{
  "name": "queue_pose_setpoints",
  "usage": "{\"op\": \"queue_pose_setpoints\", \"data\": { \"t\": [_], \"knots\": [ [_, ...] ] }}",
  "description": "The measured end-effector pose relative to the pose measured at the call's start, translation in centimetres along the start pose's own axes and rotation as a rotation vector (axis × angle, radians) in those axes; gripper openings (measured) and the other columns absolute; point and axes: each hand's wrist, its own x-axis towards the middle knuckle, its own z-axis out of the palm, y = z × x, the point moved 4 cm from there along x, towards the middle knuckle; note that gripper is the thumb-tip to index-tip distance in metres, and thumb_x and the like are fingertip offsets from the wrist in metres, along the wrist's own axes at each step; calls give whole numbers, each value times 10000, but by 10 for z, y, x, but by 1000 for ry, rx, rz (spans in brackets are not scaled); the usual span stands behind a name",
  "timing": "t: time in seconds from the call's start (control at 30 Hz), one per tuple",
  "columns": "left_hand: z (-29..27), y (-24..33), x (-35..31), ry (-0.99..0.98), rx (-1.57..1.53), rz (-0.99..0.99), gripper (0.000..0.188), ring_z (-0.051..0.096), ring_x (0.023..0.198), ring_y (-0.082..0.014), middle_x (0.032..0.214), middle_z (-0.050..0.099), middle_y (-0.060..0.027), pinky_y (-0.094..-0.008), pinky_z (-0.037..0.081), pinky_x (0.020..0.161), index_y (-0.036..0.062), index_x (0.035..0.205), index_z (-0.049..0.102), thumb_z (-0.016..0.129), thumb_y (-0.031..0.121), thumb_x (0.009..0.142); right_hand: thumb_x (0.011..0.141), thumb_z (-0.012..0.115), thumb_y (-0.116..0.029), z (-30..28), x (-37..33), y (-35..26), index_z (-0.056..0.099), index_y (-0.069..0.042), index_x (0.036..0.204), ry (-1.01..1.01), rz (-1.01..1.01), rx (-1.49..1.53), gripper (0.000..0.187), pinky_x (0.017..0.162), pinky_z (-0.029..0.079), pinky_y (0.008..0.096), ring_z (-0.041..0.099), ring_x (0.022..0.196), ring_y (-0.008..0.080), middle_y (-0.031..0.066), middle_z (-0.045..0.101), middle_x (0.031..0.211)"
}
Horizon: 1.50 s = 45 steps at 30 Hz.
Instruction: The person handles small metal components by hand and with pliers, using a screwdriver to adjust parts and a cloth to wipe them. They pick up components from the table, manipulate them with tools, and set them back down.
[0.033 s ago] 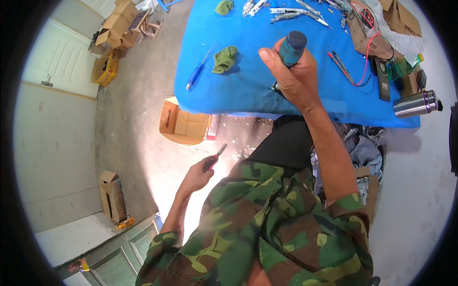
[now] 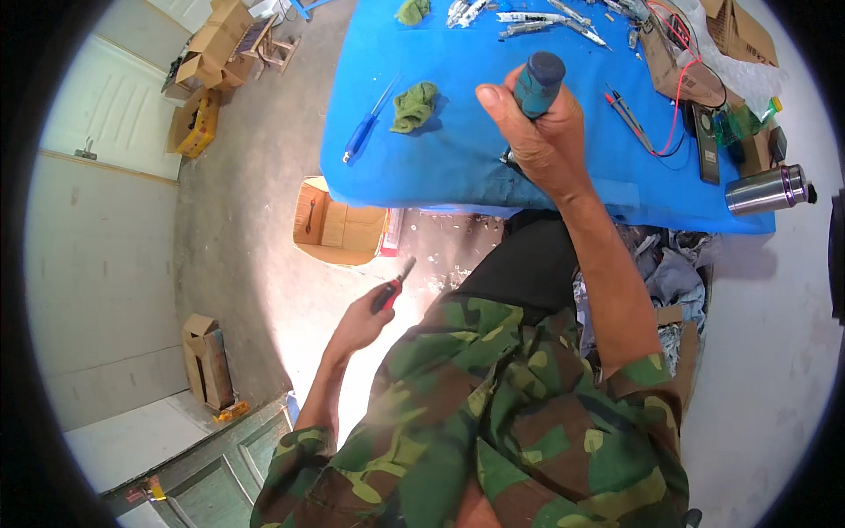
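Note:
My left hand [image 2: 361,321] is closed around a red-and-black utility knife [image 2: 394,289], its grey front end pointing up and away above the floor. Over the near edge of the blue-covered table [image 2: 475,132], my right hand [image 2: 550,141] grips a thick teal handle with a dark round end [image 2: 540,81]; its thumb lies along the side. A small metal piece [image 2: 507,158] shows below that fist, but the rest of the tool is hidden. On the table left of my right hand lie a crumpled green cloth [image 2: 414,107] and a blue screwdriver [image 2: 363,136].
An open cardboard box [image 2: 339,233] stands on the floor by the table corner, with small scraps nearby. Several silvery pen-like pieces [image 2: 546,19] lie at the table's far side. To the right are test probes [image 2: 627,119] with a red lead, and a steel flask [image 2: 766,191].
My left hand and the knife have shifted slightly up. The right hand stays almost still over the table.

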Motion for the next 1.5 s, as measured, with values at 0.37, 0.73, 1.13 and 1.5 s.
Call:
{"op": "queue_pose_setpoints", "data": {
  "t": [0.37,0.73,1.13,1.5],
  "knots": [
    [-10,75,6,-227,-646,11,576,672,1200,-276,1314,648,-165,-385,548,970,-33,1499,472,548,44,933,943,796,-194,-3,5,-2,668,-69,954,27,-23,26,179,685,489,269,534,764,54,-47,614,823],
    [-19,99,30,-308,-805,20,647,670,1184,-314,1346,641,-207,-422,554,955,-31,1500,478,563,51,864,954,785,-209,-4,3,-2,649,-66,929,23,-22,52,199,676,490,277,534,758,62,-44,607,813],
    [-83,256,-34,338,-322,730,572,660,1039,-189,1177,654,-147,-360,586,911,-35,1453,516,554,-70,884,948,797,-228,4,4,-5,661,-72,970,-57,41,10,208,676,485,286,521,760,75,-25,591,804],
    [-77,348,-32,710,574,1161,626,623,1079,-375,1172,651,-169,-450,537,915,16,1370,575,638,-24,749,944,796,-194,5,2,-1,680,-47,1058,-59,12,42,219,730,516,284,555,826,81,7,649,882]
  ]
}}
